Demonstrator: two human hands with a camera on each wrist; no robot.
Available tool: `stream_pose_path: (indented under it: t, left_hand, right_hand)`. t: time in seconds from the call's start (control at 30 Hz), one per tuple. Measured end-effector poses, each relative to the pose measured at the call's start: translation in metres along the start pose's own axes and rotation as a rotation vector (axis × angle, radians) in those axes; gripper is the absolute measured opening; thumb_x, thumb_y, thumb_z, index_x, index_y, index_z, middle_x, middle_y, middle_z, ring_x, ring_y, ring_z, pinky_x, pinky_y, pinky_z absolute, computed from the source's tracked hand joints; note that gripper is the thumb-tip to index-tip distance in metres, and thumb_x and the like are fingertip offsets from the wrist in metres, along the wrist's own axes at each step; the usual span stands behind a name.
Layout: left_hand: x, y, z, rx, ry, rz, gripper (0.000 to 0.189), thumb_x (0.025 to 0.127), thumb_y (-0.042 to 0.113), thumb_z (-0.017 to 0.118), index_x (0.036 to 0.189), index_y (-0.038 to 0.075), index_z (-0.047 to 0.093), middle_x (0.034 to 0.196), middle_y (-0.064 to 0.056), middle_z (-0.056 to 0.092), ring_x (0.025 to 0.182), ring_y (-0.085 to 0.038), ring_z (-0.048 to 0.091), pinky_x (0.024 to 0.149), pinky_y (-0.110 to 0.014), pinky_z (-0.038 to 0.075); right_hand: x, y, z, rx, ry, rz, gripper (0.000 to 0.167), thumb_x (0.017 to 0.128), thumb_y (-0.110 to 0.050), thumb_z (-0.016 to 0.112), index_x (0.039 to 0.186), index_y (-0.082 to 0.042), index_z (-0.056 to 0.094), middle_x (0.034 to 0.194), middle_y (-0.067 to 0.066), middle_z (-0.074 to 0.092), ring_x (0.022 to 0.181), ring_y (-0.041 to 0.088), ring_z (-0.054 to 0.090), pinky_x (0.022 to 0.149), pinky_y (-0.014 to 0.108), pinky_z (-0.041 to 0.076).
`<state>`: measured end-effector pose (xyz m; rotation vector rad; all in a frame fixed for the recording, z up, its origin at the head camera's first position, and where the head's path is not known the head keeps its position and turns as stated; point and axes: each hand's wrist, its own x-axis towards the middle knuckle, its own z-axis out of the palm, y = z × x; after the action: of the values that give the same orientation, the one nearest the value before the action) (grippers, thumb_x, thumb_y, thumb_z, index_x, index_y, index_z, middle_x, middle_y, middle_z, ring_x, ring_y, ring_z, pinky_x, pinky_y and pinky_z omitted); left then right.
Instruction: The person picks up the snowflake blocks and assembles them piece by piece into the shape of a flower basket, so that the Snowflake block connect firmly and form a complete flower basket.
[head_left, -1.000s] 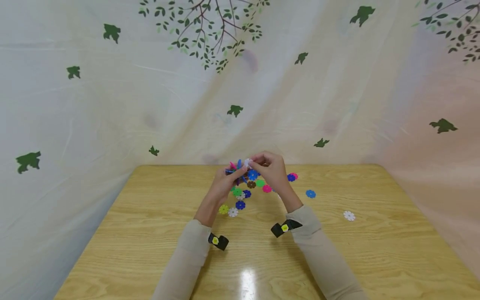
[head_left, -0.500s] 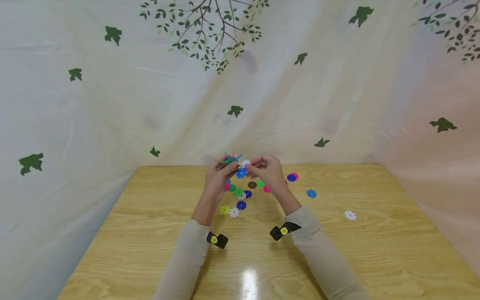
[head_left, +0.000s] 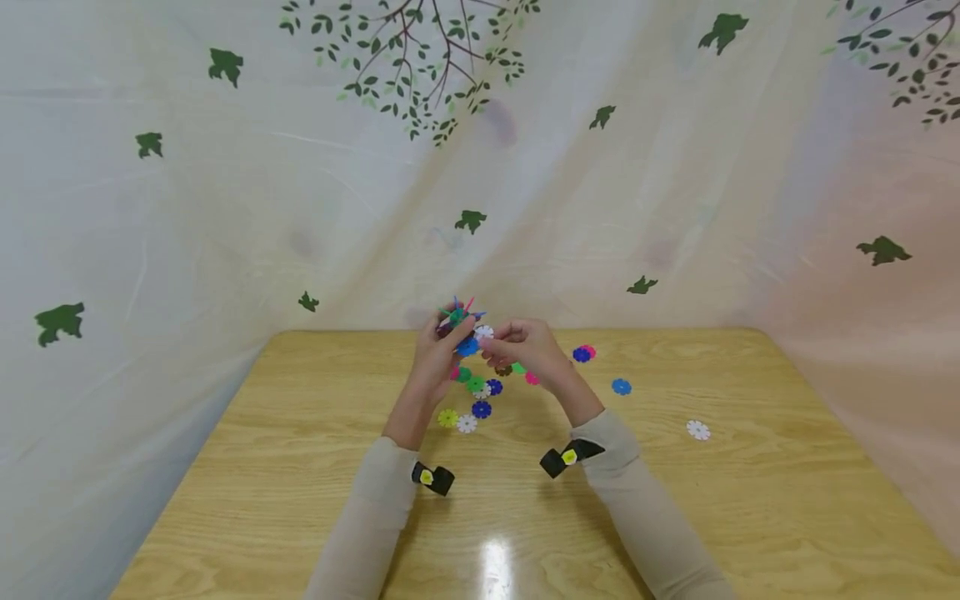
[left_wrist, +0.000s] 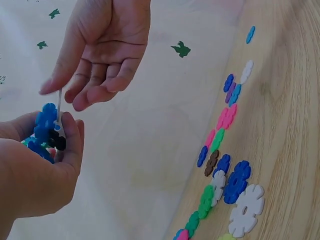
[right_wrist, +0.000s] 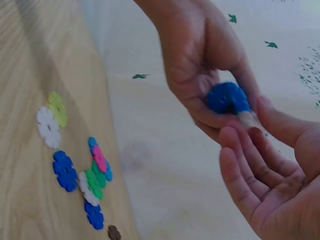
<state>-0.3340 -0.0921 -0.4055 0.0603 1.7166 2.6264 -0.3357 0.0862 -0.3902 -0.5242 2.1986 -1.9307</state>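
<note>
Over the far part of the table my left hand (head_left: 429, 360) grips a cluster of slotted, flower-shaped plastic discs (head_left: 456, 317). Green, pink, blue and purple pieces stick out of it at various angles. A white flower disc (head_left: 483, 332) sits at the cluster's right side, beside a blue disc (head_left: 468, 346). My right hand (head_left: 536, 350) pinches the white disc between thumb and finger. In the left wrist view that white disc (left_wrist: 59, 106) shows edge-on, against the blue pieces (left_wrist: 46, 120). The left fingers partly hide the cluster in the right wrist view.
Several loose flower discs lie on the wooden table (head_left: 300, 467) below the hands, among them a yellow disc (head_left: 447, 418) and a dark blue one (head_left: 482, 409). Off to the right are a blue disc (head_left: 621, 387) and a white disc (head_left: 698, 430). A printed cloth (head_left: 375, 208) hangs behind.
The left hand has shifted slightly left and turned the cluster, so its pieces now point upward. The right hand has followed left and dipped a little, staying at the white disc.
</note>
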Motion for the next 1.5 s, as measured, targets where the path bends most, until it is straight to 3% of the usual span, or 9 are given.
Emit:
stream_pose_path:
  t: [0.2,0.33,0.5,0.63,0.73,0.9,1.2,1.4,1.5]
  left_hand:
    - [0.000,0.001,-0.002,0.053,0.027,-0.040,0.049,0.101,0.017,0.066,0.145,0.007,0.048,0.127,-0.010,0.056,0.097,-0.011,0.060,0.078,-0.017,0.055]
    - [-0.001,0.002,-0.005,0.077,0.016,-0.058,0.051,0.100,0.016,0.066,0.146,0.005,0.048,0.125,-0.011,0.058,0.090,-0.009,0.060,0.072,-0.016,0.053]
    - [-0.002,0.002,-0.007,0.125,-0.015,-0.067,0.052,0.100,0.019,0.066,0.147,0.005,0.048,0.129,-0.014,0.058,0.092,-0.010,0.062,0.075,-0.016,0.055]
    - [-0.003,0.002,-0.006,0.161,-0.020,-0.074,0.053,0.100,0.020,0.067,0.148,0.007,0.049,0.132,-0.016,0.057,0.095,-0.011,0.063,0.078,-0.018,0.058]
    - [-0.003,0.002,-0.006,0.165,-0.024,-0.066,0.053,0.099,0.017,0.068,0.148,0.006,0.049,0.131,-0.016,0.059,0.094,-0.010,0.065,0.078,-0.018,0.058]
    - [-0.002,0.001,-0.006,0.164,-0.048,-0.054,0.052,0.099,0.014,0.068,0.147,0.006,0.050,0.123,-0.011,0.062,0.090,-0.009,0.065,0.074,-0.018,0.057]
    - [-0.002,0.002,-0.008,0.173,-0.076,-0.067,0.045,0.098,0.016,0.070,0.140,0.010,0.056,0.117,-0.006,0.060,0.094,-0.012,0.065,0.076,-0.020,0.059]
    - [-0.001,0.000,-0.010,0.166,-0.093,-0.071,0.044,0.097,0.016,0.071,0.139,0.011,0.057,0.116,-0.006,0.060,0.090,-0.010,0.065,0.073,-0.019,0.058]
    - [-0.002,0.000,-0.011,0.177,-0.098,-0.064,0.042,0.097,0.016,0.071,0.137,0.013,0.059,0.115,-0.005,0.061,0.087,-0.009,0.066,0.072,-0.018,0.058]
  right_hand:
    - [0.000,0.000,-0.028,-0.181,-0.052,-0.007,0.028,0.097,-0.026,0.071,0.109,-0.001,0.072,0.097,0.012,0.077,0.087,0.030,0.074,0.082,0.041,0.062]
    - [-0.002,0.004,-0.053,-0.367,-0.097,0.033,0.023,0.097,-0.022,0.071,0.107,-0.001,0.072,0.095,0.014,0.075,0.083,0.029,0.070,0.073,0.034,0.060]
    - [-0.004,0.022,-0.081,-0.608,-0.163,0.145,0.019,0.093,-0.016,0.075,0.101,0.001,0.073,0.089,0.018,0.074,0.075,0.030,0.067,0.068,0.039,0.058]
    - [-0.007,0.042,-0.096,-0.782,-0.183,0.220,0.020,0.089,-0.017,0.079,0.095,0.000,0.071,0.087,0.010,0.070,0.072,0.020,0.061,0.066,0.031,0.053]
    - [-0.010,0.055,-0.101,-0.848,-0.190,0.225,0.025,0.085,-0.021,0.084,0.094,-0.002,0.070,0.090,0.008,0.067,0.074,0.016,0.057,0.064,0.026,0.047]
    - [-0.015,0.067,-0.106,-0.801,-0.193,0.184,0.030,0.081,-0.018,0.087,0.097,0.000,0.070,0.095,0.012,0.067,0.082,0.020,0.061,0.067,0.027,0.049]
    - [-0.015,0.075,-0.107,-0.693,-0.261,0.098,0.021,0.080,-0.003,0.085,0.092,0.002,0.069,0.080,0.006,0.062,0.076,0.015,0.053,0.065,0.025,0.046]
    - [-0.020,0.075,-0.108,-0.562,-0.359,0.058,0.020,0.080,0.007,0.079,0.097,0.004,0.068,0.090,0.014,0.066,0.080,0.016,0.057,0.069,0.025,0.054]
    - [-0.020,0.070,-0.105,-0.473,-0.325,0.066,0.018,0.084,0.006,0.075,0.102,0.006,0.070,0.094,0.018,0.069,0.080,0.015,0.061,0.069,0.030,0.059]
